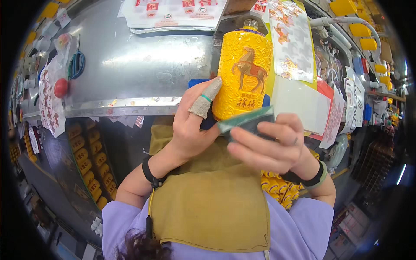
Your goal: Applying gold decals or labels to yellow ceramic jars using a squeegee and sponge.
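A yellow embossed bottle [234,73] with a brown horse picture and a clear glass neck lies before me, its neck pointing away. My left hand [193,117] is closed against the bottle's lower left side; its index finger wears a beige cloth cover with a green band. The left thumb reaches beneath the base. In my right hand [273,145] is a flat, dark scraper-like piece [249,121] with a translucent green edge. That edge crosses just over the bottle's base; whether it touches is unclear.
Printed sheets [173,15] lie at the metal table's far edge. Horse transfer sheets [294,47] are right of the bottle. Teal-handled scissors [76,64] and a red ball [61,88] sit at left. Below stand crates of yellow bottles [89,164].
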A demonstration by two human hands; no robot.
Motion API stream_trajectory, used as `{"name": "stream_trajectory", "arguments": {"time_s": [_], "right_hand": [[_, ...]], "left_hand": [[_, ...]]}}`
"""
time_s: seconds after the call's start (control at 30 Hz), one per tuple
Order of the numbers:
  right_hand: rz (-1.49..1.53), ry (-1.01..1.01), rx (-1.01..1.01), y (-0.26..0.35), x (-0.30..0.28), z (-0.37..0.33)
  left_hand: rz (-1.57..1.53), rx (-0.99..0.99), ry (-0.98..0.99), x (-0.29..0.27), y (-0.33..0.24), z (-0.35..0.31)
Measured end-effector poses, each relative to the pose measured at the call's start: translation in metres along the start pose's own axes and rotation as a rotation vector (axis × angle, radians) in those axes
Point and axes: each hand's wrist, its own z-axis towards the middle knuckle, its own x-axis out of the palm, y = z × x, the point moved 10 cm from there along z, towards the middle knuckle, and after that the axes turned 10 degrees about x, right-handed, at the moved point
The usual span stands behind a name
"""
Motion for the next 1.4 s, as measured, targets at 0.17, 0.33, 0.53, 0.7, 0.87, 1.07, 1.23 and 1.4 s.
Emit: {"name": "stream_trajectory", "arguments": {"time_s": [0.17,0.33,0.53,0.7,0.87,1.07,1.23,1.4], "right_hand": [[-0.081,-0.045,0.130,-0.030,-0.012,0.010],[0.159,0.007,0.072,-0.002,-0.002,-0.011],[0.027,-0.120,0.491,-0.081,-0.008,0.014],[-0.095,-0.159,0.150,-0.049,-0.011,-0.006],[0.231,-0.021,0.158,-0.030,-0.010,-0.018],[0.962,-0.179,1.223,-0.100,0.022,-0.051],[1.023,-0.156,1.333,-0.097,0.062,-0.065],[1.120,-0.133,1.364,-0.095,0.069,-0.066]], "left_hand": [[-0.027,-0.026,-0.007,-0.003,-0.002,0.003],[-0.011,-0.011,-0.017,0.001,-0.003,0.002],[0.060,-0.005,0.066,0.003,-0.006,0.004],[0.070,0.006,0.073,0.004,-0.006,0.002],[-0.147,-0.132,0.079,0.002,0.005,0.007],[-0.751,-0.446,-0.075,0.019,0.025,0.010],[-0.823,-0.580,-0.088,0.034,0.026,0.021],[-0.763,-0.578,-0.109,0.034,0.028,0.022]]}}
